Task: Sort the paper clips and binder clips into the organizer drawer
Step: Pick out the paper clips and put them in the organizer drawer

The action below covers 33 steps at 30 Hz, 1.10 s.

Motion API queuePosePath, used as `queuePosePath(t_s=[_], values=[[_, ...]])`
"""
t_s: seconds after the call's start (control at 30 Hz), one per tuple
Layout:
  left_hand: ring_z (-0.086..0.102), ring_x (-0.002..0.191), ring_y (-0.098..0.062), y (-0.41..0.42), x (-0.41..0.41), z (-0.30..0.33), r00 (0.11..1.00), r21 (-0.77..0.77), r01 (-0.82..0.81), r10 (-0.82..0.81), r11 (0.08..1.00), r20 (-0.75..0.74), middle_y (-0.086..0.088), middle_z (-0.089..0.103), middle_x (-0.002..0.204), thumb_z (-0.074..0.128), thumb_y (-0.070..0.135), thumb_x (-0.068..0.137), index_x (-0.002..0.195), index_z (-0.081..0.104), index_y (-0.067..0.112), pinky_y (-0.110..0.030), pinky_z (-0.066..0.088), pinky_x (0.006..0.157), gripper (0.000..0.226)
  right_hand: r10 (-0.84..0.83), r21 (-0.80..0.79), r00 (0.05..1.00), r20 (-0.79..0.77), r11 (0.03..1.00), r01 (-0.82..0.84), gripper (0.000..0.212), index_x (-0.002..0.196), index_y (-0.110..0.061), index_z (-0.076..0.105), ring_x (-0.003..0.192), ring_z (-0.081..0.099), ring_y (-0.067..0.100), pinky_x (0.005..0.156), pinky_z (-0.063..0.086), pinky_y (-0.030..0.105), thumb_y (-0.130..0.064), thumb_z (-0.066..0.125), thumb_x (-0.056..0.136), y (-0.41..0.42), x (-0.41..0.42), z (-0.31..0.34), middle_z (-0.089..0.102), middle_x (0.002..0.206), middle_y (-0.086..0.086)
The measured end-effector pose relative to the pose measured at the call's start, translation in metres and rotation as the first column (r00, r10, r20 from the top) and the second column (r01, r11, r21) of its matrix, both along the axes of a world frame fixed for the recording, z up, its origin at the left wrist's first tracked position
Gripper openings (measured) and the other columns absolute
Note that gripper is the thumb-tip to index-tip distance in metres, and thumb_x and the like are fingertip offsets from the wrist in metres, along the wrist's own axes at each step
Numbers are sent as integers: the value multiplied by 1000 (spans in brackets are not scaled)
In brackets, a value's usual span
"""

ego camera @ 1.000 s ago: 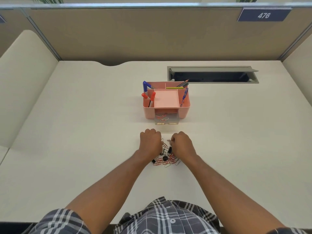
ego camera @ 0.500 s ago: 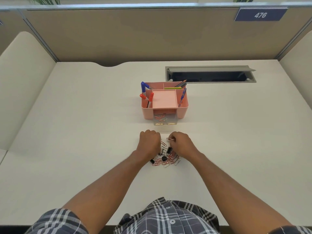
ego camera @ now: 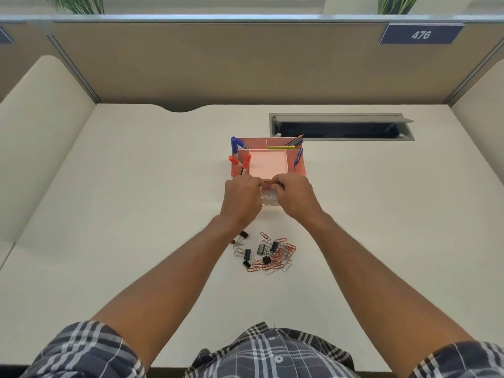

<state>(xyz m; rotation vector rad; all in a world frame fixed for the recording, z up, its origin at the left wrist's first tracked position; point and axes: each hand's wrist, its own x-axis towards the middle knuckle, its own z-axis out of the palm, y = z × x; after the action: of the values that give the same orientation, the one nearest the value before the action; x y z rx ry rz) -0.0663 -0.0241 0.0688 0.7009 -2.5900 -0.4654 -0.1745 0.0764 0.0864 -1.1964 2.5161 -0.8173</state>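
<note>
A person seated at a pale surface (ego camera: 136, 214) reaches forward with both bare arms to a pink desk organizer (ego camera: 268, 162) that stands near the middle of it. The left hand (ego camera: 241, 199) and right hand (ego camera: 296, 197) meet just over the organizer's small clear drawer (ego camera: 268, 199), which is pulled out toward the person; this open position is what lets clips drop in from above. A few paper clips already lie inside the drawer, seen in the narrow gap between the hands.

The fingers of both hands are curled inward and bunched close, tips nearly touching at the front edge of the organizer. They seem to pinch something small and reddish between them, probably a paper clip, but it is too small and blurred to be sure. Judging by the pose, the hands are placing or letting go of a clip over the drawer.

Most of the task's things are still outside: a loose pile of clips (ego camera: 266, 253) lies on the surface nearer the person, between the forearms. It mixes red and silver paper clips with several black binder clips (ego camera: 261, 249), tangled together. The pile sits close in front of the drawer, so each trip is short.

Markers and pencils stand in the organizer's upper compartments, well clear of the drawer.
</note>
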Motion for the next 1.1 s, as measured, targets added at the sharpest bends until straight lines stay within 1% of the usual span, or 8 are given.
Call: queuePosePath(t_s=[0.1,0.2,0.37,0.47,0.6,0.73,0.9,1.1], values=[[63,79,-27,-1,0,2,999,36,38,-38,999,0,-9,74,91,62,7,88,102,74,9,-44,53,71,18,31,25,999,15,999,-31,24,110,-12,71,96,59,24,87,52,37,-14,51,97,-2,0,0,70,105,8],[64,80,-28,3,8,2,992,70,66,-58,995,-113,-11,74,90,60,-1,87,101,72,5,-41,54,72,19,29,-25,997,76,999,-27,25,114,-13,70,103,58,25,88,51,35,-14,50,99,6,2,4,69,111,7],[57,80,-22,19,32,-16,980,98,93,-73,991,-185,-7,67,85,57,-4,87,93,67,6,-35,47,70,15,-44,-193,982,183,978,80,19,100,-14,72,80,60,14,73,51,30,-10,55,92,41,5,-2,70,88,-2],[59,86,-27,31,43,-40,982,124,189,-189,974,-13,-9,69,92,59,-1,88,99,69,7,-41,49,77,17,-49,104,985,168,994,31,17,100,-16,73,88,64,20,80,51,31,-14,59,91,61,7,-27,72,97,1],[53,103,-29,36,42,-61,885,206,231,-294,951,362,-9,61,112,58,6,88,122,63,14,-40,45,87,35,95,417,980,175,895,-161,32,118,-20,66,102,61,25,85,48,32,-16,65,87,78,20,-60,62,111,7],[50,98,-29,36,37,-64,841,202,253,-318,946,437,-10,54,107,61,4,85,120,63,13,-43,45,82,36,151,405,983,103,896,-180,34,122,-21,61,101,57,28,81,44,32,-16,63,88,77,31,-78,52,113,9],[51,90,-30,35,34,-65,843,183,218,-279,959,459,-9,53,97,63,7,85,97,66,12,-42,46,74,13,143,330,987,67,931,-157,16,101,-12,67,88,57,29,69,41,31,-9,54,92,69,35,-83,55,102,10],[53,89,-29,37,38,-65,831,179,193,-257,965,493,-10,56,96,60,-5,75,93,63,9,-42,47,76,23,122,296,984,127,943,-155,15,88,-14,64,86,56,24,68,38,29,-7,52,90,70,30,-83,56,92,3]])
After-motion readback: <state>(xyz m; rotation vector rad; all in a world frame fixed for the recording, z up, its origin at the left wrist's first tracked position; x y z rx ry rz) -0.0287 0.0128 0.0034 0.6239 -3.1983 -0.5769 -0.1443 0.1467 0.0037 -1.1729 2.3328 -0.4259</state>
